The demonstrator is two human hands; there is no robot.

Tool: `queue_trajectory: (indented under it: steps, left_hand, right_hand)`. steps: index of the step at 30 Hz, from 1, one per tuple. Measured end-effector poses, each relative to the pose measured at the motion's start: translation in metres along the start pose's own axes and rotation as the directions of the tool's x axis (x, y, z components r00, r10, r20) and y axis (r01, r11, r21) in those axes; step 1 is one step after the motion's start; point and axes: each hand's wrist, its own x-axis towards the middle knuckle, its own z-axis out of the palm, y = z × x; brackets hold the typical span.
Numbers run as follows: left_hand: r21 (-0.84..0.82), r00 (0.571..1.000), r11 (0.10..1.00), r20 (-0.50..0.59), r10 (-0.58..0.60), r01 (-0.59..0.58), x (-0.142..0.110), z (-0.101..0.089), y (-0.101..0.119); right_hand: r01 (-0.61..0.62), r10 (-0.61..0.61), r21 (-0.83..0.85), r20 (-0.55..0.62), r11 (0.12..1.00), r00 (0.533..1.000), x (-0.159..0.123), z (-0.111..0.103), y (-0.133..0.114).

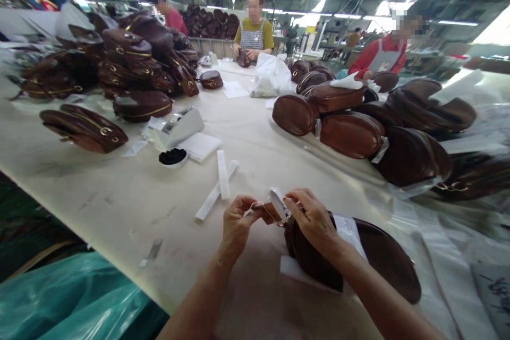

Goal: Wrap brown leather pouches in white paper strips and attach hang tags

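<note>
A dark brown leather bag (pixel 370 257) lies on the pale table (pixel 131 207) in front of me, partly wrapped in clear plastic. My left hand (pixel 238 221) pinches a thin cord tied to a small brown and white tag (pixel 274 207) at the bag's near end. From the other side my right hand (pixel 311 218) grips the same tag, fingers closed. Both hands hover just above the table at the bag's left tip.
Two white paper strips (pixel 221 180), a small dish of black bits (pixel 172 157) and a tape dispenser (pixel 179 126) lie ahead. Piles of brown bags (pixel 131 58) stand left and right (pixel 358 127). Three people work at the far end. Teal plastic (pixel 75 297) hangs below the near edge.
</note>
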Motion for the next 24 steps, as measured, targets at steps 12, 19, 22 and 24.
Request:
queue_trajectory:
  steps: [12,19,22,24]
  left_hand:
    - [0.537,0.966,0.806,0.084,0.244,-0.25,-0.01,0.011,0.024]
    - [0.567,0.959,0.782,0.057,0.277,-0.259,-0.025,-0.013,0.022]
    - [0.52,0.938,0.822,-0.103,0.33,-0.232,-0.022,-0.027,0.032]
    - [0.51,0.89,0.826,-0.224,0.397,-0.24,-0.015,-0.034,0.043]
  right_hand:
    - [0.062,-0.101,-0.433,-0.067,0.899,0.993,-0.01,0.029,-0.024]
    - [-0.171,0.184,-0.447,-0.016,0.878,0.983,-0.009,0.002,-0.013]
    - [-0.111,0.125,-0.403,0.008,0.908,0.992,-0.016,-0.019,-0.007]
    - [-0.114,0.116,-0.383,-0.018,0.917,0.993,-0.021,-0.039,0.0]
